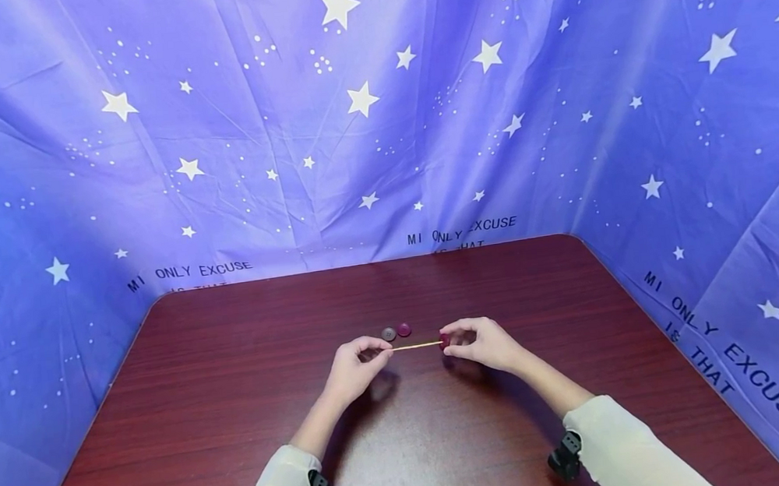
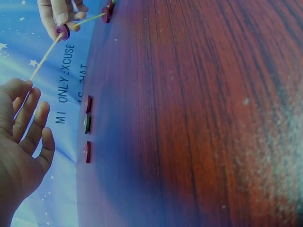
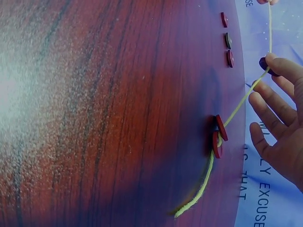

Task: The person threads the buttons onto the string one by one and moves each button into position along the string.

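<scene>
My left hand [image 1: 357, 369] pinches one end of a yellow string [image 1: 416, 345] between thumb and forefinger. The string runs taut to a dark red button [image 2: 62, 31], which my right hand [image 1: 482, 343] grips by its rim with thumb and finger. Beyond that button the string slopes down, as the right wrist view shows, through two more red buttons [image 3: 218, 136] by the tabletop. Its loose tail [image 3: 196, 196] trails past them. Both hands are raised over the table, the other fingers of the right one spread loosely.
Three loose buttons lie in a row on the dark wood table [image 1: 237, 414]: a red one [image 2: 88, 104], a dark grey one [image 2: 87, 123] and another red one [image 2: 87, 152]. A blue star-printed cloth [image 1: 367, 159] hangs around the table's back and sides.
</scene>
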A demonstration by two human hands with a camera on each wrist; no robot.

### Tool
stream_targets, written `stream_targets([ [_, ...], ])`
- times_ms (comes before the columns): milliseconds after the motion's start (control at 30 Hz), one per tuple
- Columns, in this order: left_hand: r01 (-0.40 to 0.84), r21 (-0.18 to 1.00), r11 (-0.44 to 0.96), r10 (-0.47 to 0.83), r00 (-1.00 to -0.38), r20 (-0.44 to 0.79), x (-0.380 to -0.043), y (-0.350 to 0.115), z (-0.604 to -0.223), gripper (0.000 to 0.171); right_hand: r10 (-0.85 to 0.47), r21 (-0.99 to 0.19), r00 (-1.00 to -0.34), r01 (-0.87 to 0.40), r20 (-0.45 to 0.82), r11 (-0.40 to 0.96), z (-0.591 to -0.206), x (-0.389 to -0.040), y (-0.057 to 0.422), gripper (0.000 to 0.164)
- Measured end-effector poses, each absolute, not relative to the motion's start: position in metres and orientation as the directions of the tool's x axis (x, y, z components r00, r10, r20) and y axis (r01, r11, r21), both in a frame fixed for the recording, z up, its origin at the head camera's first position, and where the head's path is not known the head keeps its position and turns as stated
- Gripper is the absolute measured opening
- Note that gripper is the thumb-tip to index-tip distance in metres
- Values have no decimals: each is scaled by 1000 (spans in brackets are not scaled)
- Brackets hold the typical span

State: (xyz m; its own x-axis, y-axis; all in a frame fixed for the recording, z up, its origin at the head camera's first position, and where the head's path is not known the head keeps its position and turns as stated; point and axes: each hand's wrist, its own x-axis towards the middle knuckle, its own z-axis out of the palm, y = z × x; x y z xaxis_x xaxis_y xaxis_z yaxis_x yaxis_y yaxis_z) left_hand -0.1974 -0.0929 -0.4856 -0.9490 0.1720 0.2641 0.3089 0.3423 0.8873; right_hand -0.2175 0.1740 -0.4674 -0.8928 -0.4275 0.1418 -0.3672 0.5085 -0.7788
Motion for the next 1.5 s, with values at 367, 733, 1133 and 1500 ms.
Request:
stream_targets([
  [367, 300, 888, 349, 169, -952, 256, -196, -92, -486, 4, -427, -765, -893, -370, 138, 527, -469, -217, 178, 35],
  [733, 285, 893, 348, 166, -956, 240, -196, -92, -486, 3, -406, -773, -907, -338, 115, 537, -472, -218, 181, 35],
  [1133, 293, 893, 342, 175, -953, 245, -199, -93, -488, 4, -408, -766, -904, -350, 126, 540, -471, -219, 189, 33],
  [1500, 275, 903, 331, 164, -959, 232, -196, -93, -484, 5, -400, -747, -909, -346, 117, 567, -472, -219, 192, 32],
])
